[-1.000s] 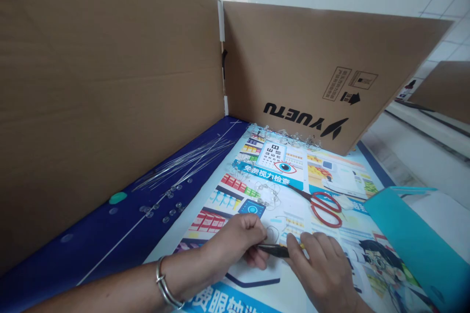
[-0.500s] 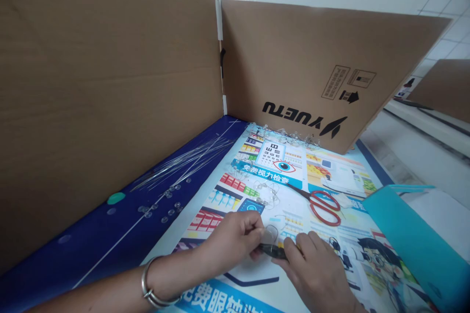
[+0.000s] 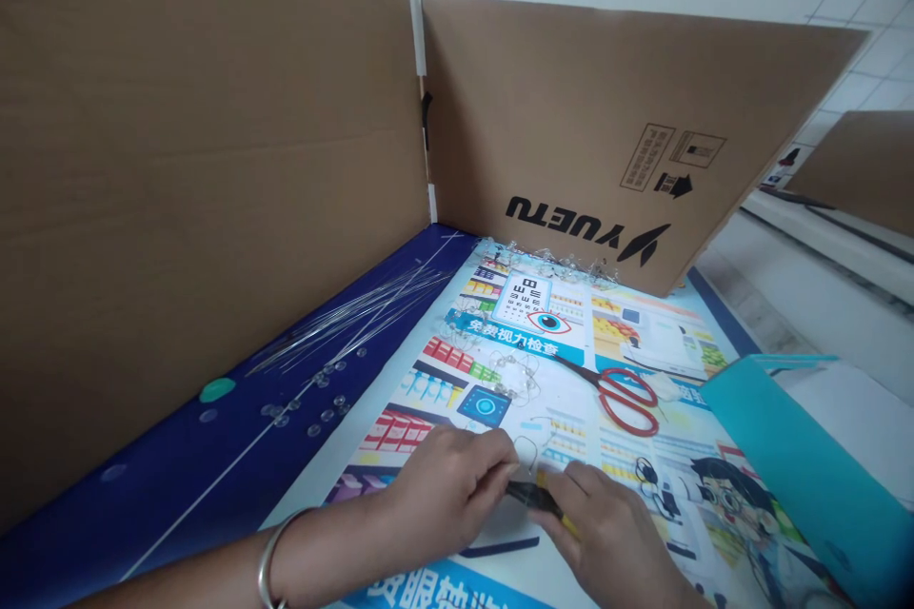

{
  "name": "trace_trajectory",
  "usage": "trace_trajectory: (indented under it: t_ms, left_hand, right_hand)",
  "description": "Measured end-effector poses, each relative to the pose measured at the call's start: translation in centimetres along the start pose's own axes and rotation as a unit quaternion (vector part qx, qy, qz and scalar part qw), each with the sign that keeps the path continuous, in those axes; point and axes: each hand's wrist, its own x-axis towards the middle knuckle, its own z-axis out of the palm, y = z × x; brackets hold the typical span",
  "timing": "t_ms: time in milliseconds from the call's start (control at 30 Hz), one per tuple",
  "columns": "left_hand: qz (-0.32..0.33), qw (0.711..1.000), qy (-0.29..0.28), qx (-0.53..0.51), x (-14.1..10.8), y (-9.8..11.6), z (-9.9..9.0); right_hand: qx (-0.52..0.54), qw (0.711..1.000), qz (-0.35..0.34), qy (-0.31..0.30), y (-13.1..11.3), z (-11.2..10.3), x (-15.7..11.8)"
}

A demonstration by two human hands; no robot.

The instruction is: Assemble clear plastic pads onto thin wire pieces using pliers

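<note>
My right hand [image 3: 606, 523] is closed around pliers [image 3: 532, 495] with dark jaws and a bit of yellow handle showing. The jaw tips point left and meet the fingertips of my left hand [image 3: 457, 485]. That left hand is closed in a pinch on a thin wire; a small loop of the wire [image 3: 526, 453] stands up between the two hands. The pinched end and the very tips of the jaws are hidden by my fingers. Beyond the hands, a ring of wire and clear beads [image 3: 514, 375] lies on the printed sheet [image 3: 464, 533].
Red-handled scissors [image 3: 628, 404] lie past my right hand. Straight wires [image 3: 357, 314] and loose clear beads [image 3: 328, 400] are on the blue surface at left, near a green disc [image 3: 217, 390]. Cardboard walls [image 3: 543, 114] stand behind and left. A turquoise folder [image 3: 785, 457] is at right.
My left hand has turned over slightly, its knuckles now higher and its fingers more closed. The wire loop looks narrower. The pliers stay in my right hand, and the whole view has shifted slightly.
</note>
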Motion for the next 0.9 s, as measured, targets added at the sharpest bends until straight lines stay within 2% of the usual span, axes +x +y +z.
trace_trajectory:
  t_ms: [167,267,367,500,600,767,900]
  left_hand:
    - [0.032,0.999,-0.014,0.042,0.1,-0.2,0.3]
    - [0.042,0.998,-0.023,0.049,0.2,-0.1,0.5]
    - [0.023,0.999,-0.01,0.021,0.4,0.0,0.6]
    - [-0.076,0.994,0.038,-0.068,1.0,-0.2,0.2]
    - [-0.114,0.983,0.049,-0.134,1.4,-0.2,-0.3]
    - [-0.124,0.978,0.056,-0.161,1.2,0.3,-0.1]
    - [-0.108,0.982,0.051,-0.145,1.0,0.5,0.3]
  right_hand:
    - [0.046,0.996,0.046,-0.067,0.1,-0.2,-0.1]
    - [0.053,0.993,0.068,-0.085,0.0,-0.7,0.0]
    - [0.052,0.992,0.084,-0.077,0.0,-1.2,0.1]
    - [0.041,0.991,0.115,-0.049,0.3,-1.6,0.0]
    - [0.063,0.987,0.146,-0.031,0.7,-1.9,-0.1]
    - [0.13,0.971,0.198,-0.015,0.9,-2.8,0.1]
    - [0.161,0.965,0.208,-0.025,0.8,-3.3,0.2]
